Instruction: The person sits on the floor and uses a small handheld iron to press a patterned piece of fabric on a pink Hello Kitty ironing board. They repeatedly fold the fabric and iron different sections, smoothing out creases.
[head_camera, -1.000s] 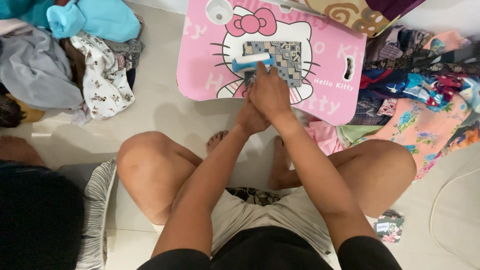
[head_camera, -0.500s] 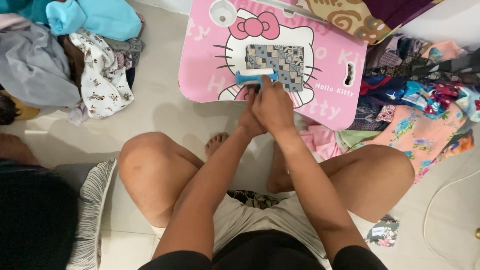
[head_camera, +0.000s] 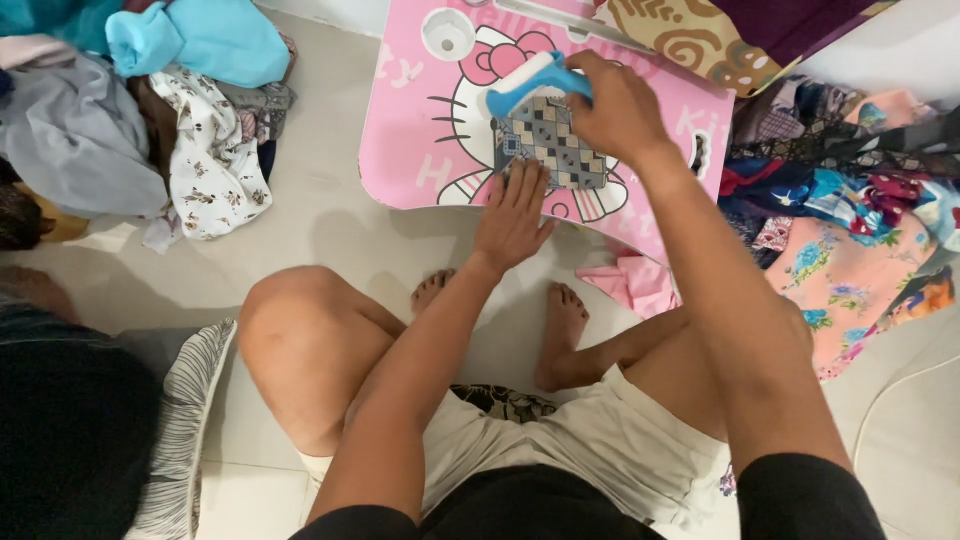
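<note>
Two hands (head_camera: 560, 160) on perhaps folded patterned cloth (head_camera: 552, 145)

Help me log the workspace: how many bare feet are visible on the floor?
2. One foot lies below the left hand, by the left knee; the other foot is just right of it, near the pink cloth. Both partly tucked under the legs.

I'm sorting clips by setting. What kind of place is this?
Probably a room in a home: a person sits on a tiled floor at a low pink lap table, with heaps of clothes on both sides.
</note>
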